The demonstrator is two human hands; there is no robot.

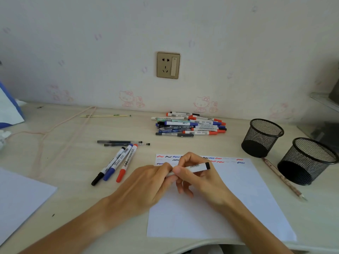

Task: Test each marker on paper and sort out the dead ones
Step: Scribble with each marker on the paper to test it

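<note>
R hand point(200, 173) pinches a white-barrelled marker w/ black end cap point(197, 167) between thumb and index, barrel lying roughly 3–9 o'clock, black end toward 3. L hand point(154, 182) meets it at the 9 o'clock end, fingertips curled round that end; the tip/cap there is hidden by fingers. Both hands hover over the white sheet of paper w/ red, blue and black squiggles point(229, 198) along its top edge.

At 9–10 o'clock from the hands: three capped whiteboard markers, black, blue and red point(117, 165), fanned side by side, plus two dark slim pens point(121, 143) just beyond them. At 12 o'clock, near the wall: untested pile of mixed markers and pens point(189, 125). At 2–3 o'clock: two black wire-mesh pen cups point(262, 138), a patterned pencil point(282, 177) lying beside them. All on a pale wood-grain desk point(73, 180).
</note>
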